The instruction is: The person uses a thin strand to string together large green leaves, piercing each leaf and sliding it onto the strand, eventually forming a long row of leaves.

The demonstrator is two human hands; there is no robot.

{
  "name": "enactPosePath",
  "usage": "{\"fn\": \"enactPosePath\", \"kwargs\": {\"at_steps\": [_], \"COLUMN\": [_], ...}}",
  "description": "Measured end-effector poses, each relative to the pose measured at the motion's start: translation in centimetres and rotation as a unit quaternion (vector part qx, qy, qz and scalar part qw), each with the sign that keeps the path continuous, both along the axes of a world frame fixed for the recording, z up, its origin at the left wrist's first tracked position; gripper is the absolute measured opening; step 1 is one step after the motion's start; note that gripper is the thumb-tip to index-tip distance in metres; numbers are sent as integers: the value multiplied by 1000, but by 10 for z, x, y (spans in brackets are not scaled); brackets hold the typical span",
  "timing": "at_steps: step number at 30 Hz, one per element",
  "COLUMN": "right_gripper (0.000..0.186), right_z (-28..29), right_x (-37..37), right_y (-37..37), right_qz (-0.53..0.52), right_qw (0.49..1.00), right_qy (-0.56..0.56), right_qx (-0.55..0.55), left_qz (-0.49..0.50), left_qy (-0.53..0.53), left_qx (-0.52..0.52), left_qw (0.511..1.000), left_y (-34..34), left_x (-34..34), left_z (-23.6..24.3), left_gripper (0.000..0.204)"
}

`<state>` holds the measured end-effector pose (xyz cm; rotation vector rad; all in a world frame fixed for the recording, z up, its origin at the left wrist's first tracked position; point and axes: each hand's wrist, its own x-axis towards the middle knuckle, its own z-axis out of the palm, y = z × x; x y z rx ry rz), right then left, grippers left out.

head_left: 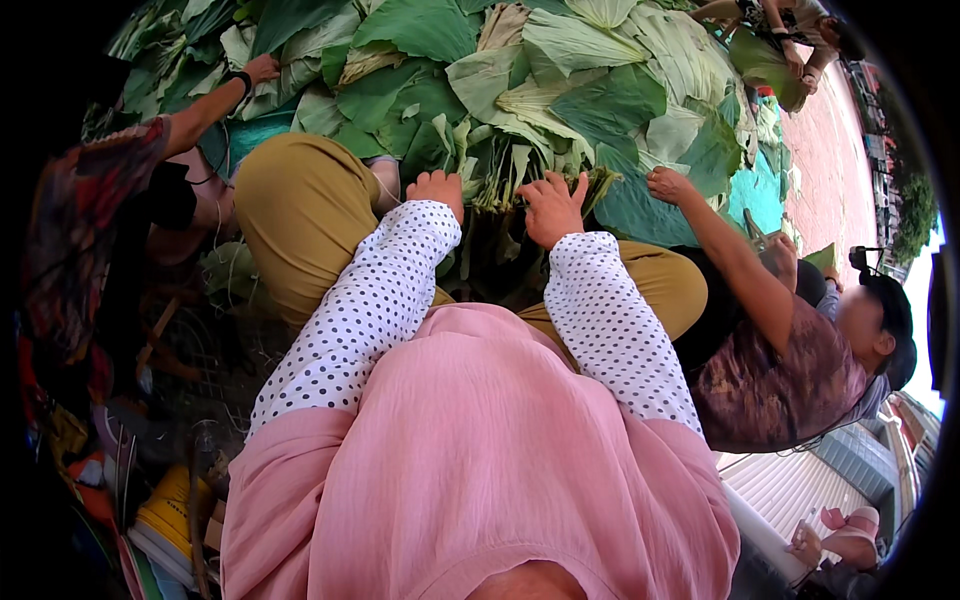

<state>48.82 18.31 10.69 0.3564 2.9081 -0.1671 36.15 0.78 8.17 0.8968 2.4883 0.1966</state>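
Observation:
A bunch of folded lotus leaves, its cut stalks toward me, stands upright between my knees. My left hand is at its left side, fingers curled together; what they hold, if anything, is hidden. At the bunch's right side is my right hand, its fingers spread and bent, the tips near or against the stalks. I cannot tell how firmly they touch. Beyond both hands lies a broad heap of large lotus leaves, some dark green, others pale and wilted.
Close on my left, a person's arm reaches into the heap. On my right, a co-worker in a dark cap extends a hand over the leaves. Another person handles leaves at the far right. A yellow container stands low at left.

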Motion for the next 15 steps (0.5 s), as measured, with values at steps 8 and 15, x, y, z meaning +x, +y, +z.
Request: {"fn": "enactPosePath", "kwargs": {"at_steps": [8,15], "right_gripper": [29,26], "right_z": [11,12], "right_x": [4,-1], "right_y": [1,0], "right_qz": [26,-17], "right_qw": [999,999], "right_qy": [-23,-30], "right_qx": [21,-11], "left_qz": [7,8], "left_qy": [-42,-7], "left_qx": [-7,-1], "left_qw": [999,1000], "left_y": [1,-1], "left_x": [2,5], "left_z": [6,1], "left_gripper": [36,36]}}
